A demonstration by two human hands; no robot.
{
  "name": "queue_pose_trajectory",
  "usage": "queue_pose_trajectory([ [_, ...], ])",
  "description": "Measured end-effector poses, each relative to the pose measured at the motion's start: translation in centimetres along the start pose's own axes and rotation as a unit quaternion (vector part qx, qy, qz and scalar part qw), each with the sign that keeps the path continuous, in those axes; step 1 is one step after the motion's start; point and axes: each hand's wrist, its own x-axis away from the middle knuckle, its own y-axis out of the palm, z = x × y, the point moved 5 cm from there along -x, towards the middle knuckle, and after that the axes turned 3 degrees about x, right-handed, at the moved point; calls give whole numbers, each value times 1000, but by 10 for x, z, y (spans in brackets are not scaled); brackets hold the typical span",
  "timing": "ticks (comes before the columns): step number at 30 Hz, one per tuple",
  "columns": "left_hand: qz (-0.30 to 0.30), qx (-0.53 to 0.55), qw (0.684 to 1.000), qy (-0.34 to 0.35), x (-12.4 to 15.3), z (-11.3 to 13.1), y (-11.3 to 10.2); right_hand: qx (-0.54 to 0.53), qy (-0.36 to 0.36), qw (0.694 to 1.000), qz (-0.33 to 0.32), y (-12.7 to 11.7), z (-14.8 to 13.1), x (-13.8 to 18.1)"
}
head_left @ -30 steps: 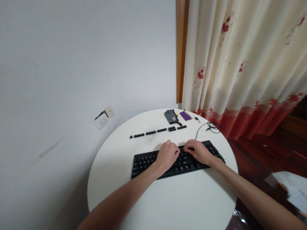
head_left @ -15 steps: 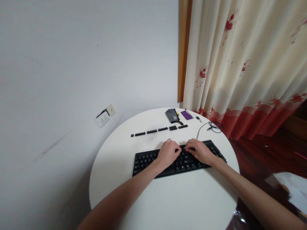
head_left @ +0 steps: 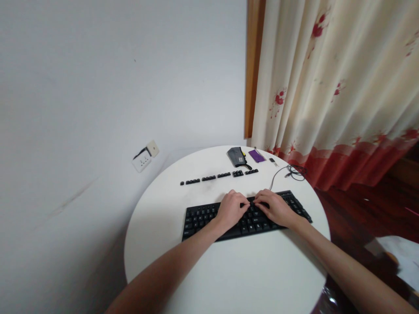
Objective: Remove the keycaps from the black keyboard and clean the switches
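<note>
A black keyboard [head_left: 199,218] lies slightly tilted across the white round table [head_left: 157,226]. My left hand [head_left: 231,209] rests over its middle, thumb and fingertips pinched together near the upper rows. Close by on the right, my right hand [head_left: 274,207] makes a similar pinch, its fingertips almost meeting the left ones. Whatever sits between the fingers is too small and covered to make out. Beyond the keyboard, loose black keycaps [head_left: 208,178] stand in short groups forming a line, with a single keycap [head_left: 182,183] at the left end.
At the table's back lie a grey pouch [head_left: 236,157], a purple flat piece [head_left: 257,155] and a small black-and-silver item [head_left: 273,161]. The keyboard's cable [head_left: 296,173] is coiled at the right. A wall socket [head_left: 142,162] is on the left; a curtain [head_left: 294,78] hangs behind.
The whole view has shifted slightly, moving the scene a little to the right. Both hands keep their pinch at the same part of the keyboard, with hardly any motion.
</note>
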Motion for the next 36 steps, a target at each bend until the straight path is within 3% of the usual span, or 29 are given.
queue_pose_trajectory([
  [12, -13, -102, 994, 24, 15, 15, -9, 57, -9, 998, -10, -5, -7, 6],
  [24, -1, -79, 997, 6, 17, 21, -7, 60, 43, 996, 41, -3, 4, 12],
  [30, -80, -109, 987, 87, 32, 31, 15, 63, 24, 997, 28, -5, -1, 16],
  [36, -116, -154, 974, 120, 36, 21, 20, 63, 12, 998, 8, -3, -7, 10],
])
